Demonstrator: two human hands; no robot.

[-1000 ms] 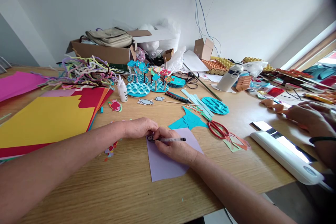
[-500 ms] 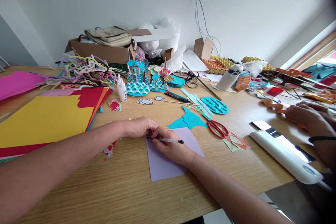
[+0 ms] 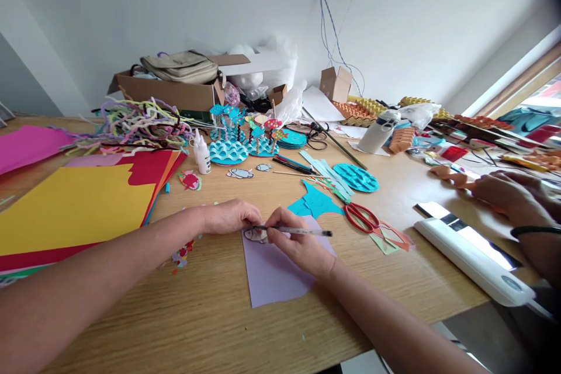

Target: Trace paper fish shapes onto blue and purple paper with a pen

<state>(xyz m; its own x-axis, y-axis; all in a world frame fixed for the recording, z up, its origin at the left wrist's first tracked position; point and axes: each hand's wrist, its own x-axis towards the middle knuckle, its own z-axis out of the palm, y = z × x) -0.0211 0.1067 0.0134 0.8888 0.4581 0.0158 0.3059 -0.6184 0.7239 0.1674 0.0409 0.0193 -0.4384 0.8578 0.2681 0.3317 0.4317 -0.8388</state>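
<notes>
My right hand [image 3: 302,245] grips a pen [image 3: 307,231] with a dark cap end pointing right. Its tip is at the upper edge of a small fish cutout [image 3: 255,236], grey and white, lying on a sheet of purple paper [image 3: 280,280]. My left hand [image 3: 232,216] rests at the top left of that sheet, its fingers bent together and pressing at the cutout's upper edge; the fingertips are partly hidden. Beyond the hands lie two more fish cutouts [image 3: 240,173] and a red paper fish [image 3: 190,180]. Blue paper pieces [image 3: 316,200] touch the sheet's far side.
Red-handled scissors [image 3: 362,218] lie right of the sheet, before a white laminator-like device [image 3: 473,263]. Another person's hands [image 3: 499,193] work at far right. Coloured sheets [image 3: 83,204] stack at left. A glue bottle [image 3: 202,153] stands near blue fish models [image 3: 228,152].
My right hand has shifted slightly right and the pen lies flatter, so more of the fish cutout shows. My left hand stays at the sheet's top left. The view has tilted slightly.
</notes>
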